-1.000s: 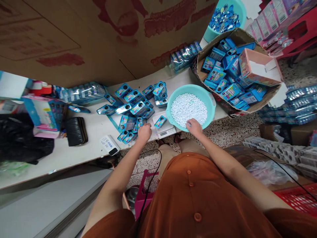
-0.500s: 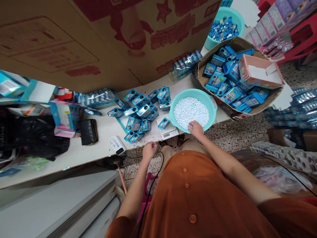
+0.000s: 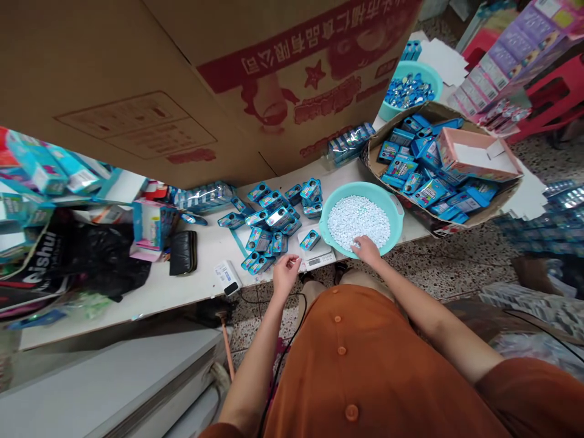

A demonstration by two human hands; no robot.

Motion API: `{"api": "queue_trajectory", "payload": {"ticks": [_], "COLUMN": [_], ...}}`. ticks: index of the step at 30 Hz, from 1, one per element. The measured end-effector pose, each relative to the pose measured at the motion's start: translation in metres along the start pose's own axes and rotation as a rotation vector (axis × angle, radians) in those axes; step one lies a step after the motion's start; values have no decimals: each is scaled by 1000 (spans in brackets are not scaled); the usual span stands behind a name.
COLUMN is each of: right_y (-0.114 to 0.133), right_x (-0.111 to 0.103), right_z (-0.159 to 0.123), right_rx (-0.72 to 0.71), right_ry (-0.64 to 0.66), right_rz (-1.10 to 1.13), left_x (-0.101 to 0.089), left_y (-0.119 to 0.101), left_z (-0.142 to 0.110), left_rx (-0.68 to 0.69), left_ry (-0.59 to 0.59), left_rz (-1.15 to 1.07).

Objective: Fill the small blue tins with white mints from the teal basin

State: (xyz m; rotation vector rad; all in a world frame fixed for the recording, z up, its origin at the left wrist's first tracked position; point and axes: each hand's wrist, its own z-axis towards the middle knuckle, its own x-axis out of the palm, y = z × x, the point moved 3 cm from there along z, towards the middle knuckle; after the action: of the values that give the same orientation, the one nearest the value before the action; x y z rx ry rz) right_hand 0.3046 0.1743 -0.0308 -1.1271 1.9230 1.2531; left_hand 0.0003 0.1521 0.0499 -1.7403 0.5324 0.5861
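Between hands, 1 blue tin on scale; left fingertips pinched, right's unclear

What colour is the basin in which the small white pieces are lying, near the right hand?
The basin is light turquoise, best seen in the head view.

The bare left hand has left the pile of small blue tins for the flat white digital scale's near left corner, lower centre. A white-lettered black bag now shows at the left edge.
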Motion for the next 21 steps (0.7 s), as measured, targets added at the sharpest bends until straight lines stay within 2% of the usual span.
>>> {"api": "queue_trajectory", "payload": {"ticks": [2,6,9,12,16,19,21], "right_y": [0,-1,-1,-2,-1,3,6], "right_x": [0,-1,-3,-4,-6,-9,-12], "right_z": [4,10,8,4,1,3,6], "right_rx": [19,42,22,17,15,31,59], "right_ry": [38,104,123,127,115,114,140], "right_rz": [7,11,18,41,35,-6,-25], "left_x": [5,23,36,44,36,22,13], "left_y": [-16,-42,-48,-44,-35,-21,-6], "left_z": [14,38,53,61,50,28,9], "left_rx": [86,252,298,289,283,278,219], "left_ry": [-35,-32,-41,-43,-102,-125,-157], "left_rz": [-9,88,187,300,374,291,220]}}
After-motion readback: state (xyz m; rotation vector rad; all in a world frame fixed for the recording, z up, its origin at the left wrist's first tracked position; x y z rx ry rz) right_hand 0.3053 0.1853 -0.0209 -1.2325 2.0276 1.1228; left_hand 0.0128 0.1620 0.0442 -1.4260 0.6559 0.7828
